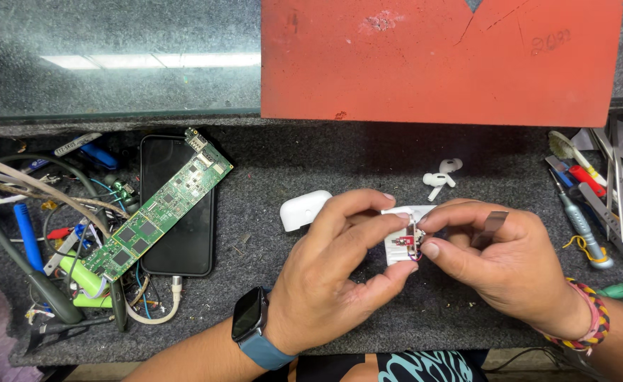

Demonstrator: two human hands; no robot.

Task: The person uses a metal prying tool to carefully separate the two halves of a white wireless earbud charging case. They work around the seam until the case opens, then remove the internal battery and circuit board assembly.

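Observation:
My left hand and my right hand meet over the grey mat and together pinch a small white earbud case body, opened up, with a tiny red circuit board showing inside. My right hand also keeps a thin flat metal tool tucked between its fingers. The case's white lid shell lies just left of my left hand. Two white earbuds rest on the mat behind my hands.
A black phone lies at left with a long green circuit board across it. Cables, a blue-handled tool and green cells crowd the far left. Screwdrivers, tweezers and a brush sit at right. A red board leans behind.

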